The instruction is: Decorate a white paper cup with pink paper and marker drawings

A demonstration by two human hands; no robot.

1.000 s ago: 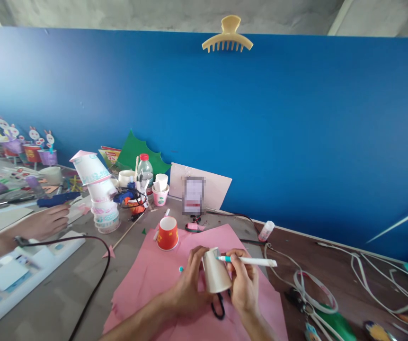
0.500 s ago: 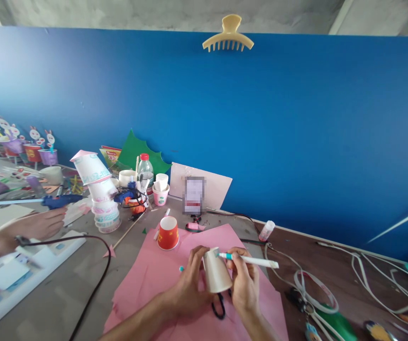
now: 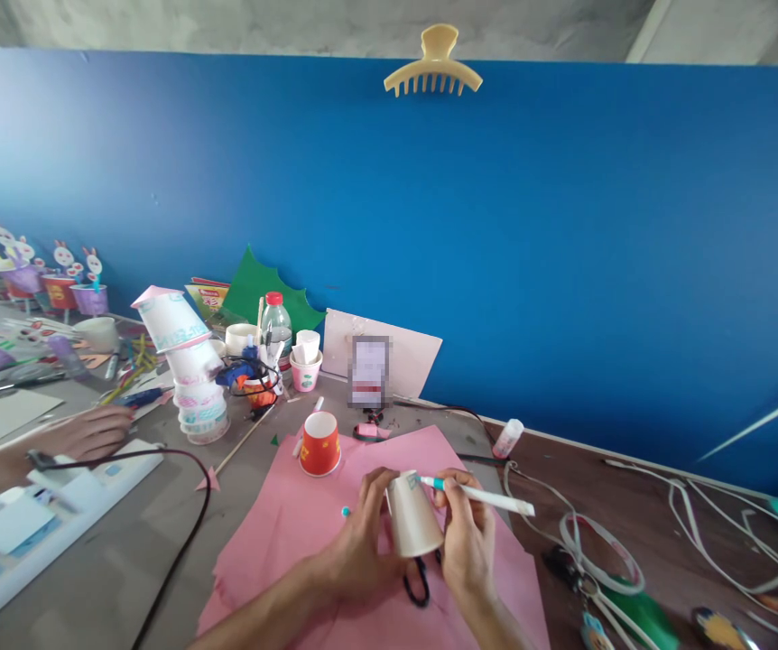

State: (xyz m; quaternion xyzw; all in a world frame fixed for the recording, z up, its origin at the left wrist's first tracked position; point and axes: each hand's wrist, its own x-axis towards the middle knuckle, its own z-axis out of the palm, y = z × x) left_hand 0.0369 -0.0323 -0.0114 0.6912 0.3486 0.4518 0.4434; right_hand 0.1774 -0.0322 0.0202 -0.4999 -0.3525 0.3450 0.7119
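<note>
My left hand [image 3: 362,537] is closed around the left side of a white paper cup [image 3: 412,525], which is tilted with its wide rim toward me. Blue-green marks show near the cup's narrow end. Pinched in my right hand [image 3: 467,533] is a white marker [image 3: 490,497] with a teal tip section, its point close to those marks. Both hands are above pink paper [image 3: 294,569]. On the paper, beyond my left hand, stands a red paper cup [image 3: 320,447]. A small teal cap [image 3: 347,512] lies beside my left hand, and a black loop [image 3: 417,587] sits below the cup.
At left, a leaning stack of paper cups [image 3: 196,379] stands near a co-worker's hand [image 3: 95,433] and a power strip [image 3: 84,506]. A bottle [image 3: 275,320] and a blue glue gun [image 3: 244,370] are behind. Cables [image 3: 551,515] and a glue stick [image 3: 509,439] lie right.
The marker tip has moved slightly right, off the cup's marks, and more blue-green line shows there. At left, the co-worker's hand has shifted and the blue tool beside it has moved.
</note>
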